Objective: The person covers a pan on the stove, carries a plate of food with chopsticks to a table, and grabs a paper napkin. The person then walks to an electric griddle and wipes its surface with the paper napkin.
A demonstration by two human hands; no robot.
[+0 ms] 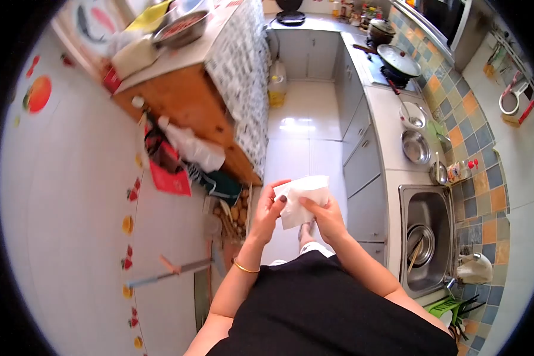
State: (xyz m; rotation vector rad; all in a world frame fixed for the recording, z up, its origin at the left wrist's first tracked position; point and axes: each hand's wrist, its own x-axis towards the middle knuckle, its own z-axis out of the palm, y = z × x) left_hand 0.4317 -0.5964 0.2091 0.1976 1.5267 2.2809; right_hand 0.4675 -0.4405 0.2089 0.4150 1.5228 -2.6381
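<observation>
A white paper towel (pixel 305 188) is held in front of my body, above the tiled floor. My left hand (pixel 268 212) grips its left side, with the thumb lying on top and the fingers partly behind it. On the right side, my right hand (pixel 325 215) pinches the lower part, its thumb pressed on the face and its other fingers hidden behind. The towel looks folded, with a loose corner hanging down between the hands.
At right, a counter holds a sink (pixel 426 285) with bowls in it, a metal bowl (pixel 416 147) and a lidded wok (pixel 399 61) on the stove. A wooden cabinet (pixel 178 98) with hanging bags stands at left. Potatoes (pixel 238 213) lie in a box below.
</observation>
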